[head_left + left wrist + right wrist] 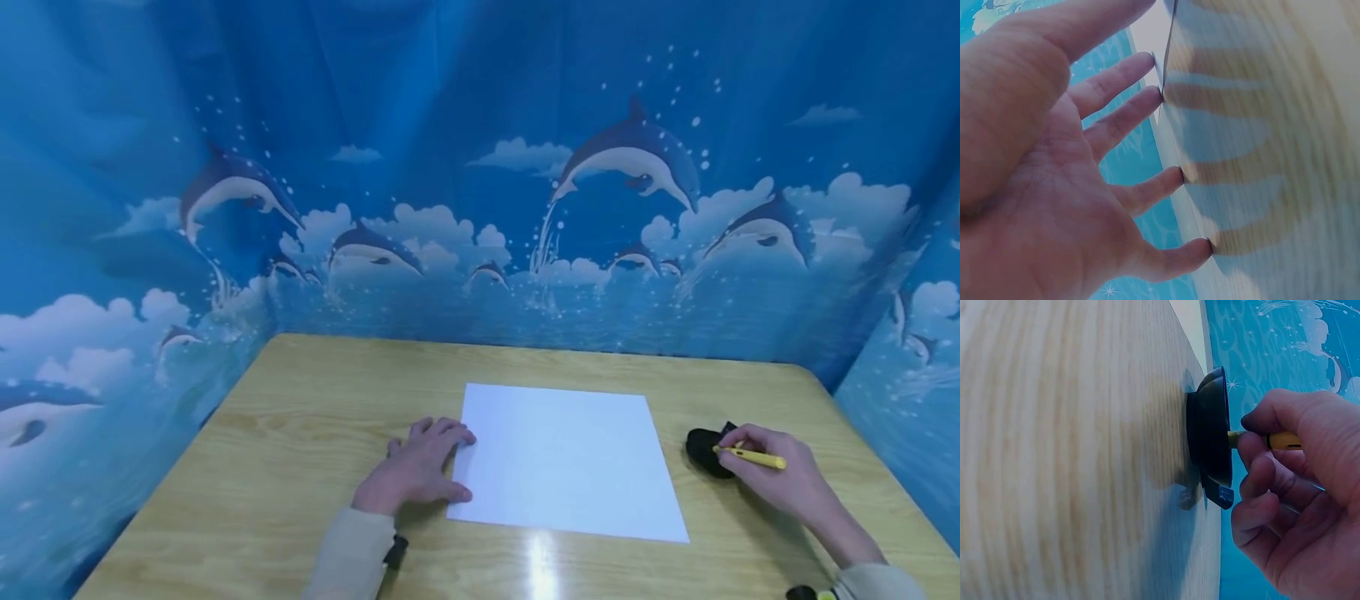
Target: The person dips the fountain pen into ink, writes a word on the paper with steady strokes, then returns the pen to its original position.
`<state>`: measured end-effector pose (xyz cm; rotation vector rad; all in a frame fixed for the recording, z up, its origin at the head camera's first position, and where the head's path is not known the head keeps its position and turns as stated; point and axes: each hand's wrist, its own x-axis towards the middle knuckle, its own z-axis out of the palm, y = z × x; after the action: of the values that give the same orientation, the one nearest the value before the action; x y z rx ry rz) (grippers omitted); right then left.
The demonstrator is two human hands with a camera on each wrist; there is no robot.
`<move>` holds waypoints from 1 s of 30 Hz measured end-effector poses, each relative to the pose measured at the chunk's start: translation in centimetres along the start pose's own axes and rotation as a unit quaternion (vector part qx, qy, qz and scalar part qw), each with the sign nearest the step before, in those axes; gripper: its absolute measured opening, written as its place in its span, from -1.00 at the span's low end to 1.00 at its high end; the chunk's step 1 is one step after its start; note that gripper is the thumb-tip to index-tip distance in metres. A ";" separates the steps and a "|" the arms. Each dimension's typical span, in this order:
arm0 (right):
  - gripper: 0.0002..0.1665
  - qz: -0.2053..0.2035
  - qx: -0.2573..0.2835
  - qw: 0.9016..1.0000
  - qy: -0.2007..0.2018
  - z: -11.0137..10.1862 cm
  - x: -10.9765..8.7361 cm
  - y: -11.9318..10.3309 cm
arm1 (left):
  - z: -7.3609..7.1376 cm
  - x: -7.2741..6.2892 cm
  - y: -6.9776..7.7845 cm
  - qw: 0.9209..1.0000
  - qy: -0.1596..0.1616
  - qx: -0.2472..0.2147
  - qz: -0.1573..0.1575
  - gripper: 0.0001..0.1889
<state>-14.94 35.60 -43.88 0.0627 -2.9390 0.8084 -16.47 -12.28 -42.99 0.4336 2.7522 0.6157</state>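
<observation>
A white sheet of paper [566, 462] lies flat on the wooden table. My left hand [420, 467] rests at its left edge with the fingers spread; the thumb and some fingertips touch the paper, while other fingertips stand on the table in the left wrist view. On the right, my right hand [776, 471] pinches a slim yellow pen [757, 457] between thumb and fingers. The pen's front end points into a small black dish [1210, 431], where its tip is hidden. A short black lug [1219, 495] sticks out from the dish's side.
The wooden table [300, 400] has rounded far corners. A blue curtain [450, 167] printed with dolphins and clouds hangs behind it and along both sides. A black wrist strap [396, 550] shows at the left sleeve.
</observation>
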 end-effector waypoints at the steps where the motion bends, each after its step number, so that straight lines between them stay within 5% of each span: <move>1: -0.85 0.002 -0.002 1.000 0.000 -0.1 0.0 0.0 | 0.0 0.0 0.0 1.000 0.001 0.001 0.001 -0.27; 30: -0.90 -0.013 -0.004 1.000 0.000 0.0 0.5 0.0 | -0.4 0.0 0.4 1.000 -0.006 0.005 -0.002 -0.21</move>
<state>-15.44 35.63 -43.86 0.1014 -2.9353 0.7925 -16.51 -12.08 -42.47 0.4323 2.7457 0.5968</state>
